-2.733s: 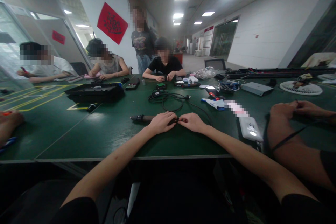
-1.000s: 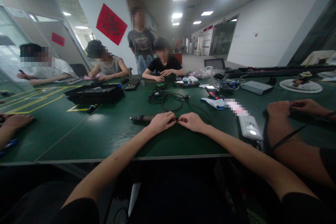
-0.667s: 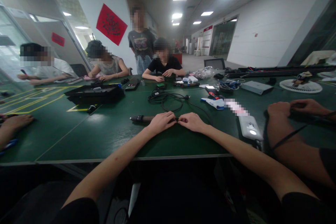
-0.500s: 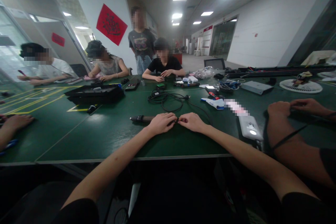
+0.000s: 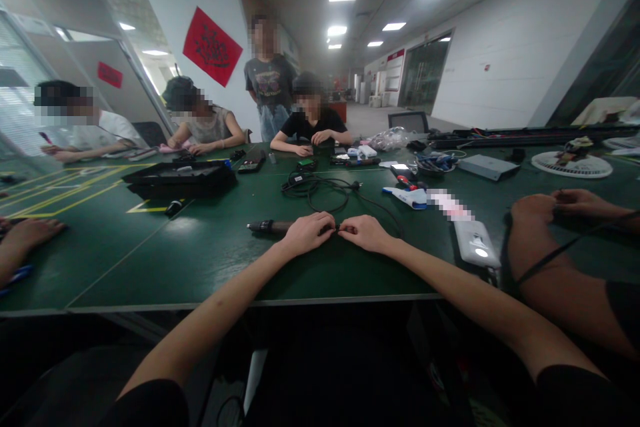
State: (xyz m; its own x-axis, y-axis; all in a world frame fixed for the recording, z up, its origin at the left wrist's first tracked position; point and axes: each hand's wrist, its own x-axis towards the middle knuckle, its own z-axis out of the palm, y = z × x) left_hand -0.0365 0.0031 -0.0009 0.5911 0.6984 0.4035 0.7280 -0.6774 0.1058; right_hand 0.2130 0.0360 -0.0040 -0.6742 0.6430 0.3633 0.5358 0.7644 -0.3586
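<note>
Plainly, the cylindrical tool (image 5: 273, 226) looks brownish, black-collared and silver-tipped.

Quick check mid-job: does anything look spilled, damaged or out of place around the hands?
Nothing looks spilled or plainly damaged. Mildly untidy: the black cable sprawls in loose loops just beyond the left hand and right hand, its plug lying on the table rather than neatly bundled.

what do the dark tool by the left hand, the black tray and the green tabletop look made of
Dark tool: probably hard plastic, matte, judging by its dull brownish body; its silvery tip looks like metal. Black tray: likely moulded plastic, given its thin black walls. Green tabletop: smooth and slightly glossy, since light glares off it; rubber mat or laminate, I can't tell.
</note>
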